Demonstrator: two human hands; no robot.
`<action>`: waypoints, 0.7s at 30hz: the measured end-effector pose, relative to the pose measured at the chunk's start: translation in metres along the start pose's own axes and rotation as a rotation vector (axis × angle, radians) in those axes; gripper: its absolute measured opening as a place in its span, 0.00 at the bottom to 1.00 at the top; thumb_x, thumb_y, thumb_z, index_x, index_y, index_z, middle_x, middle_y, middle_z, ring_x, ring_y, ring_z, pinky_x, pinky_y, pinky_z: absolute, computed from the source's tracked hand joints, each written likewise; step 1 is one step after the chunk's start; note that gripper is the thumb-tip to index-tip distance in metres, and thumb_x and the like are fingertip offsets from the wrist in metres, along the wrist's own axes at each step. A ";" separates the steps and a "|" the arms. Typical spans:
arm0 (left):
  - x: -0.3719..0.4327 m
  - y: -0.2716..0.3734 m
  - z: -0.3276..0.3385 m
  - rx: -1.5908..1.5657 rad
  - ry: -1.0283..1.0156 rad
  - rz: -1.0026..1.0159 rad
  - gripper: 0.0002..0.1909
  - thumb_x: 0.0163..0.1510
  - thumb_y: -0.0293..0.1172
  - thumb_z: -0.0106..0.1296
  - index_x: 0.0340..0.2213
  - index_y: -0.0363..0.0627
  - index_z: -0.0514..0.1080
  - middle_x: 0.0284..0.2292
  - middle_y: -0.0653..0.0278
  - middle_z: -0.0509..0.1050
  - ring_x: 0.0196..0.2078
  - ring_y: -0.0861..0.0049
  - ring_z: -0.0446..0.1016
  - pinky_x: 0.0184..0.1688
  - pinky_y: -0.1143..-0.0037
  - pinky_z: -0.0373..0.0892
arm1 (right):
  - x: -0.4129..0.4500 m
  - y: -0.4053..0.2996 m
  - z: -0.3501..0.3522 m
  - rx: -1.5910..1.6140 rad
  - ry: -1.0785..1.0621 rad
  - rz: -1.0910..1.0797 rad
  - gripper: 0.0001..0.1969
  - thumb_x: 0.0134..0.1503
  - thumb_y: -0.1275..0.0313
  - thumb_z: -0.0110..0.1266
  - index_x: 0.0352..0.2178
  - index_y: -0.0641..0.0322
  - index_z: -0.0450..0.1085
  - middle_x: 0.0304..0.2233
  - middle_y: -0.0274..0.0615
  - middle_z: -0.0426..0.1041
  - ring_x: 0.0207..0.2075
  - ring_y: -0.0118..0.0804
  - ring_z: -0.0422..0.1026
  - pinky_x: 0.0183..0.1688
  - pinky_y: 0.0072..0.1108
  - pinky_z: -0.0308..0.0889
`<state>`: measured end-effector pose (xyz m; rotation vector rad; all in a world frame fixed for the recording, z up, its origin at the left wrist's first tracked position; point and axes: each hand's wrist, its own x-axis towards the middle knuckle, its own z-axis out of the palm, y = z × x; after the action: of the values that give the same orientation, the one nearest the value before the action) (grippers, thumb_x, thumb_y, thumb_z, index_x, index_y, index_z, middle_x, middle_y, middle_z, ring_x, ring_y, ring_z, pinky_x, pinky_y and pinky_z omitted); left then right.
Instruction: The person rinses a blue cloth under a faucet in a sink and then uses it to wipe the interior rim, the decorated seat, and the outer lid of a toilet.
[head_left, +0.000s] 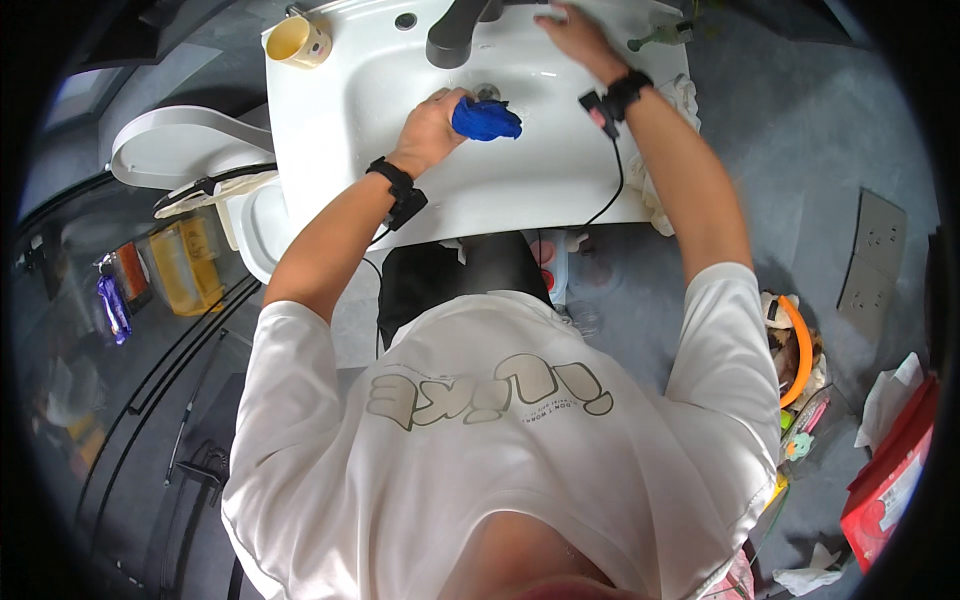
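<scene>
My left hand grips a crumpled blue cloth over the basin of a white washbasin, just in front of the metal drain. My right hand is raised over the basin's back right, slightly blurred, its fingers apart and nothing seen in them. Its fingertips come close to the back rim, right of the dark faucet. Whether they touch anything there I cannot tell. Black straps with small devices sit on both wrists, and a cable hangs from the right one.
A yellow cup stands on the back left corner of the washbasin. At its back right lies a green translucent bottle. White cloth hangs at the right edge. Left of the basin are a toilet with a raised lid and a yellow container.
</scene>
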<state>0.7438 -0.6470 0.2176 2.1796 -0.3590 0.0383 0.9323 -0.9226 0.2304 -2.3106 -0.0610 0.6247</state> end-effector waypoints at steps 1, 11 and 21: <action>-0.001 0.000 -0.008 0.010 0.015 -0.018 0.20 0.54 0.25 0.67 0.49 0.49 0.78 0.45 0.54 0.81 0.49 0.50 0.81 0.51 0.60 0.79 | -0.036 -0.018 0.016 0.222 -0.259 0.212 0.52 0.61 0.27 0.56 0.70 0.60 0.66 0.66 0.53 0.75 0.60 0.59 0.79 0.61 0.45 0.73; 0.027 0.004 -0.050 0.274 0.008 0.469 0.20 0.56 0.25 0.61 0.50 0.56 0.79 0.54 0.69 0.78 0.51 0.61 0.82 0.50 0.67 0.81 | -0.101 -0.030 0.090 1.437 -1.159 0.518 0.67 0.52 0.11 0.33 0.79 0.48 0.52 0.78 0.66 0.53 0.76 0.79 0.54 0.64 0.70 0.64; 0.032 0.012 -0.083 0.414 -0.367 0.508 0.27 0.55 0.18 0.57 0.57 0.46 0.74 0.63 0.60 0.76 0.48 0.55 0.83 0.53 0.64 0.81 | -0.124 -0.100 0.098 0.342 -0.736 0.085 0.20 0.60 0.65 0.67 0.50 0.61 0.73 0.37 0.35 0.76 0.31 0.29 0.73 0.27 0.24 0.68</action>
<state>0.7799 -0.5957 0.2815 2.4393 -1.1990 -0.0078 0.7925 -0.8131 0.2889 -1.6645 -0.1835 1.3830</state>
